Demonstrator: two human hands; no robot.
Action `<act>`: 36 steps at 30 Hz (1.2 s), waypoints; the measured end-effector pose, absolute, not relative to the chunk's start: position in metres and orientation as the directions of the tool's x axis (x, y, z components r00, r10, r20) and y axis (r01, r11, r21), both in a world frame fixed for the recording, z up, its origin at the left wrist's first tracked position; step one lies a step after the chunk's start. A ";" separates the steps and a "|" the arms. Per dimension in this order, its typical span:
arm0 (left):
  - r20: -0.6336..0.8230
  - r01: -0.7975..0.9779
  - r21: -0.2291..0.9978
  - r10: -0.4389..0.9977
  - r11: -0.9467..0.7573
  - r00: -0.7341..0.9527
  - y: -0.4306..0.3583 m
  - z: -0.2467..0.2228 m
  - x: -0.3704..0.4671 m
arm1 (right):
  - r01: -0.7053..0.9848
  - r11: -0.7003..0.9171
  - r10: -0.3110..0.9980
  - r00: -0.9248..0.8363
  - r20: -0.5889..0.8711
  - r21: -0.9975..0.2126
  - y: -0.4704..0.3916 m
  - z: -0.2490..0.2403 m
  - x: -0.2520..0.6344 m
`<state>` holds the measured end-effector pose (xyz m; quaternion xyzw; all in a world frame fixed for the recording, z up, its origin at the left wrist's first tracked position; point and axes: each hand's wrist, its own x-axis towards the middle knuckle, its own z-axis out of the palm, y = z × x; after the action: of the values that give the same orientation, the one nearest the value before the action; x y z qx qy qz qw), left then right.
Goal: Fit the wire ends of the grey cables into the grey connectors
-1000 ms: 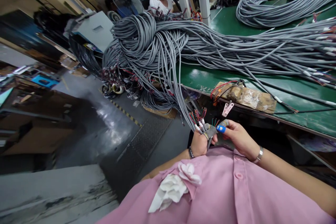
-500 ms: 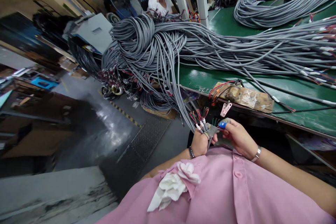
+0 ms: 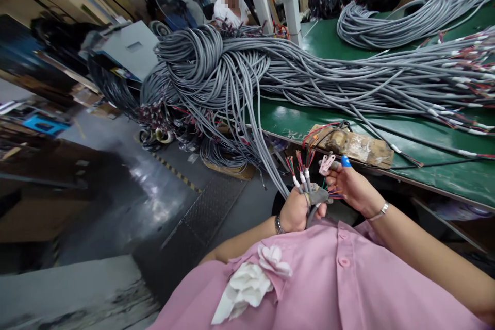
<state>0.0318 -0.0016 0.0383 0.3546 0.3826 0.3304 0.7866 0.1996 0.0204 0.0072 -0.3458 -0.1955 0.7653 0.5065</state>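
My left hand is closed round several grey cables, close in front of my shirt. White-banded cable ends with fanned coloured wires stick up above this fist. Thin loose wires point right from its grey-covered fingertips. My right hand is lifted beside them, its thumb, wrapped in blue, raised apart from the fingers. Its fingertips are by a pink clothespin at the bench edge; whether they touch it I cannot tell. No wire shows gripped in this hand.
A green bench carries a long heap of grey cables and a coil. A taped wooden block sits at its edge. A person is behind the heap. A grey box and floor fan are at left.
My right hand has left the wires at my left fingertips and moved up beside the pink clothespin, its thumb lifting. My left hand keeps the cables; their wires now fan out. The view shifted slightly.
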 end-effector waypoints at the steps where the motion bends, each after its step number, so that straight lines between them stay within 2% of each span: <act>1: -0.372 -0.253 0.805 0.788 0.537 0.490 0.000 0.038 0.035 | -0.619 -0.383 0.923 -0.231 -0.307 -0.686 0.023 0.009 0.198; 5: -0.406 -0.309 0.756 0.784 0.577 0.470 0.009 0.036 0.042 | -0.579 -0.285 0.957 -0.122 -0.264 -0.764 0.027 0.011 0.190; 12: -0.413 -0.332 0.739 0.783 0.587 0.466 0.013 0.029 0.042 | -0.705 -0.357 0.932 -0.226 -0.283 -0.612 0.033 0.012 0.179; 20: -0.426 -0.317 0.749 0.789 0.582 0.443 0.013 0.023 0.044 | -0.716 -0.299 0.944 -0.127 -0.303 -0.631 0.035 0.018 0.175; 28: -0.438 -0.333 0.738 0.792 0.587 0.426 0.013 0.027 0.042 | -0.682 -0.286 0.949 -0.101 -0.300 -0.673 0.035 0.019 0.174; 36: -0.439 -0.251 0.782 0.790 0.570 0.427 0.012 0.022 0.042 | -0.679 -0.293 0.941 -0.082 -0.327 -0.673 0.034 0.019 0.173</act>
<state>0.0423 0.0116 0.0220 0.3221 0.4186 0.3335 0.7809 0.1727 0.0338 0.0189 -0.3700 -0.1771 0.7139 0.5675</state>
